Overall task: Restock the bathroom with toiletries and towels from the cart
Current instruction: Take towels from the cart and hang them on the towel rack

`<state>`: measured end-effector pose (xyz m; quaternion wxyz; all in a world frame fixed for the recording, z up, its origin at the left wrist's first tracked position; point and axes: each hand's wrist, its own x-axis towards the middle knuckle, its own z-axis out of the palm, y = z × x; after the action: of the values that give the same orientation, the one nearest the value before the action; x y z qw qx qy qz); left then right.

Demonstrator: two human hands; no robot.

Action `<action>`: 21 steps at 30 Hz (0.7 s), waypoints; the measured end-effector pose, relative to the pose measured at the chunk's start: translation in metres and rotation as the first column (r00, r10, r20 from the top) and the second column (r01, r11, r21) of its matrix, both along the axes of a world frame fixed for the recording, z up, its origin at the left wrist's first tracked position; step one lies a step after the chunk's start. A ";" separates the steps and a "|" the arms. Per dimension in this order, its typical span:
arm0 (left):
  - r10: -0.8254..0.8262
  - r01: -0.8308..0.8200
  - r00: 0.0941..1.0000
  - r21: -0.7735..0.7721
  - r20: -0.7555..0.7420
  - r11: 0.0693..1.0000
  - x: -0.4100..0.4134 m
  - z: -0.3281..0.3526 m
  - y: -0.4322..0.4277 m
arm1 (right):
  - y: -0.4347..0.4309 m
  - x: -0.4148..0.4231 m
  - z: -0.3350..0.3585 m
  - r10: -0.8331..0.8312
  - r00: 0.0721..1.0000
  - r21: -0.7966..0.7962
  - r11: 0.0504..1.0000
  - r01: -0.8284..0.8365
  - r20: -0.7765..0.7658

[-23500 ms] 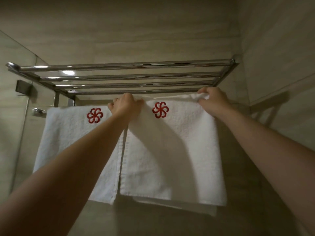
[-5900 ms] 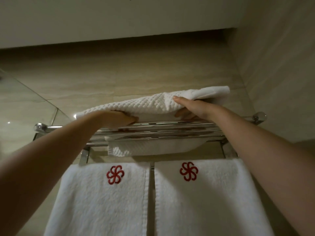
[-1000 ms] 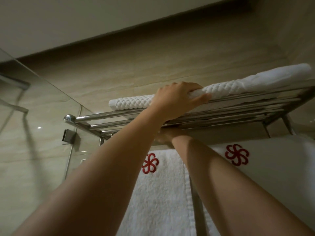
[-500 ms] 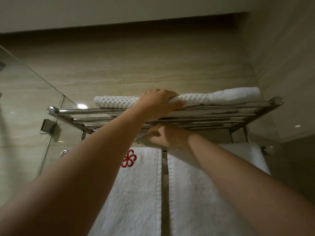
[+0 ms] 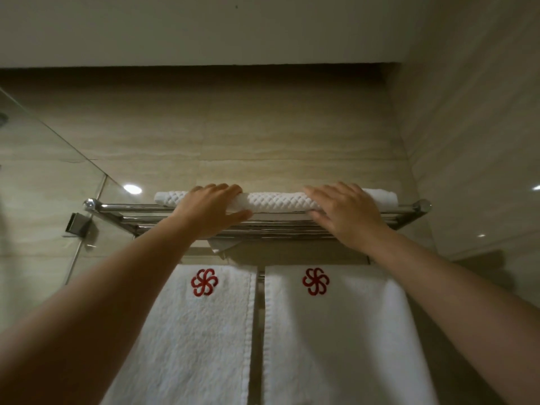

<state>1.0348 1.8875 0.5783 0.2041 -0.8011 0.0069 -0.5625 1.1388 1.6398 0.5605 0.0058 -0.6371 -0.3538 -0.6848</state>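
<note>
A folded white waffle towel (image 5: 277, 200) lies along the top of the chrome towel rack (image 5: 409, 207) on the tiled wall. My left hand (image 5: 210, 210) rests on the towel's left half, fingers laid over the top and thumb stretched along its front edge. On the towel's right half my right hand (image 5: 342, 213) lies flat with straight fingers. Below the rack hang two white towels with red flower logos, the left one (image 5: 198, 331) and the right one (image 5: 336, 331), side by side with a narrow gap. A bit of white fabric shows under the rack bars.
A glass shower panel (image 5: 43, 185) stands at the left, fixed to the wall by a metal bracket (image 5: 77, 225) beside the rack's end. The side wall (image 5: 482, 141) closes in just right of the rack. The ceiling is close above.
My right hand has come up from under the rack and now lies on top of the waffle towel. My left hand has stayed on the towel.
</note>
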 end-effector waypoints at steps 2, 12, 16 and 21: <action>0.038 -0.039 0.999 0.004 0.037 0.999 0.001 -0.009 0.002 | -0.008 0.005 -0.002 -0.033 0.999 0.003 0.999 0.033 -0.025; 0.027 -0.020 0.996 -0.091 0.081 0.996 -0.004 -0.056 -0.013 | -0.035 -0.008 -0.035 0.040 0.996 0.077 0.996 -0.034 -0.084; -0.100 0.101 0.995 -0.054 0.026 0.993 -0.015 -0.089 -0.028 | -0.046 -0.030 -0.060 -0.010 0.988 0.058 0.998 0.019 -0.153; -0.218 0.211 0.967 -0.061 -0.135 0.976 -0.031 -0.132 -0.057 | -0.064 -0.067 -0.094 -0.077 0.968 0.022 0.996 0.084 -0.238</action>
<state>1.0041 1.8305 0.4465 0.1226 -0.8378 0.0950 -0.5235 1.0717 1.5762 0.4669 0.0302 -0.7279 -0.3134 -0.6092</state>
